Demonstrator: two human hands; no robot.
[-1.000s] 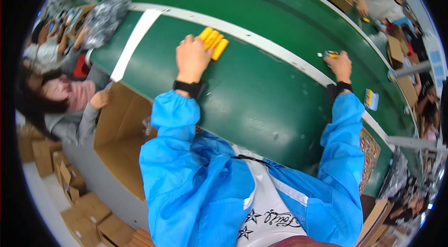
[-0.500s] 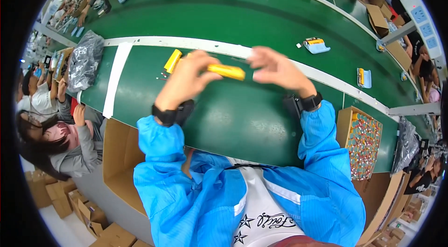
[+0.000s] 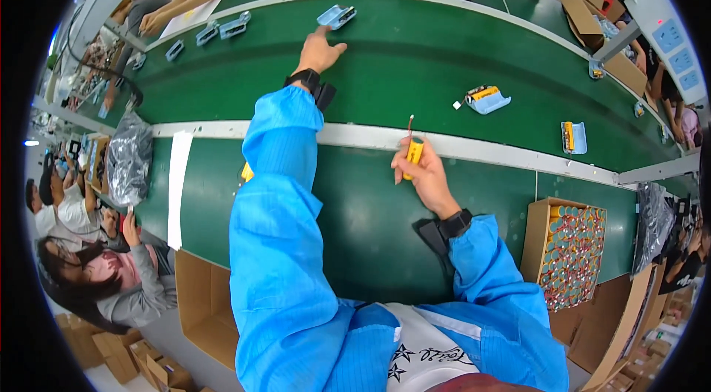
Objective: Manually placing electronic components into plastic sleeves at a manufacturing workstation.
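My left hand [image 3: 320, 51] is stretched out over the far green surface, index finger pointing and thumb apart. Its fingertip reaches the near edge of a light-blue plastic case [image 3: 337, 17] with dark parts inside; whether it touches cannot be told. Closer to me, my right hand [image 3: 427, 179] grips a yellow battery pack [image 3: 414, 158], which stands nearly upright with its thin wires and small white connector sticking up. Beside my left sleeve a second yellow battery pack [image 3: 246, 172] shows only in part, the rest covered by the sleeve.
More blue cases [image 3: 234, 25] lie to the far left, and one with a yellow battery [image 3: 486, 98] to the right. A cardboard box [image 3: 544, 240] of yellow batteries stands at my right. A white rail [image 3: 355, 134] crosses the table. Co-workers sit left and across.
The yellow battery pack has passed from my left hand to my right. My left hand has reached forward to the blue case, and my right has closed and come down. The view has shifted.
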